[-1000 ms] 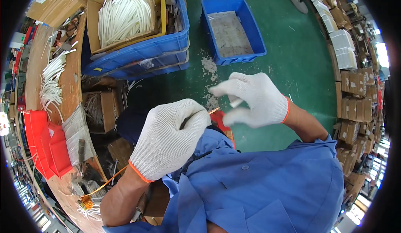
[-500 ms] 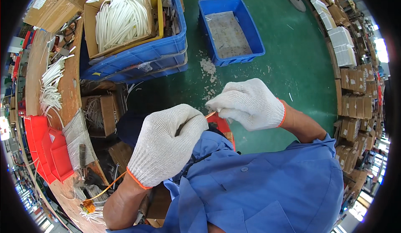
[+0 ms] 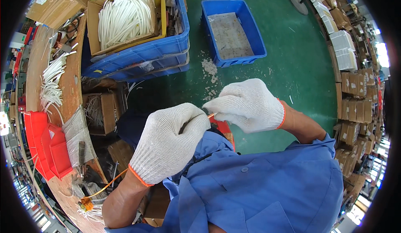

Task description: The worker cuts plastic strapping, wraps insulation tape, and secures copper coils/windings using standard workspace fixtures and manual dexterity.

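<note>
Both hands wear white knit gloves with orange cuffs. My left hand (image 3: 169, 141) is closed into a fist just above my blue shirt, gripping a thin orange wire (image 3: 211, 115) whose tip shows between the two gloves. My right hand (image 3: 249, 104) pinches that same wire tip from the right, fingers touching the left glove. An orange wire (image 3: 106, 186) runs from under my left wrist down to a small copper coil (image 3: 86, 203) on the wooden bench. Most of the wire inside the hands is hidden.
A wooden bench (image 3: 75, 78) curves along the left with white tube pieces (image 3: 52, 82) and red bins (image 3: 48, 149). Stacked blue crates (image 3: 167, 51) hold a cardboard box of white tubes (image 3: 125, 13). A smaller blue crate (image 3: 234, 30) sits on the green floor. Cardboard boxes (image 3: 355, 103) line the right.
My right hand came down and left from a raised, spread pose to meet the left hand. The fingers closed onto the wire tip between the gloves.
</note>
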{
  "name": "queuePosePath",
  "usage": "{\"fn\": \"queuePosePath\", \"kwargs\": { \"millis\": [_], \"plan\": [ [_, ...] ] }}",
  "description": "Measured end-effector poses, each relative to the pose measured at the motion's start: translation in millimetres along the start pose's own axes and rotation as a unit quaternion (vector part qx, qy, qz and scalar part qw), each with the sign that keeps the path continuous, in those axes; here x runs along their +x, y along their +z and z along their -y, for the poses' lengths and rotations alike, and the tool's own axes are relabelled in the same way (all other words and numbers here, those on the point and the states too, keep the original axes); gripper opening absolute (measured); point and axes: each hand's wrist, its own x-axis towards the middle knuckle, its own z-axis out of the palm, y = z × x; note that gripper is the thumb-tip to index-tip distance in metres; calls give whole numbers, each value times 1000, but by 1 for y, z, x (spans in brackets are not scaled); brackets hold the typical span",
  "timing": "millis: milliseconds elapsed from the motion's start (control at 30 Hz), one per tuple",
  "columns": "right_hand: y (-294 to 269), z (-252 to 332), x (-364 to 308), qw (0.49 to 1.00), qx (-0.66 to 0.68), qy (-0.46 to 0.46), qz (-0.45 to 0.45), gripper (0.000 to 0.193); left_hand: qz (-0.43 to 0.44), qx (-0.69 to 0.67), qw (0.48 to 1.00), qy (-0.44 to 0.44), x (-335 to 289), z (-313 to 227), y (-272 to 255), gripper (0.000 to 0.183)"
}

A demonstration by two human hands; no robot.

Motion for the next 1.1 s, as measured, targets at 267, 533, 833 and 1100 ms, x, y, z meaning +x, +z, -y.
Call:
{"fn": "queuePosePath", "kwargs": {
  "millis": [267,533,833,1100],
  "plan": [
    [3,3,1,999,-6,10,39,36,-2,-5,1000,21,0,3,3,14],
    [-2,4,-3,996,71,57,23,35,18,-4,999,-33,1,-3,-1,21],
    [3,1,-6,995,85,55,-13,34,25,-6,999,-45,2,-2,-1,23],
    [-6,7,0,997,-73,-2,38,41,12,0,1000,-29,1,1,3,24]
  ]
}}
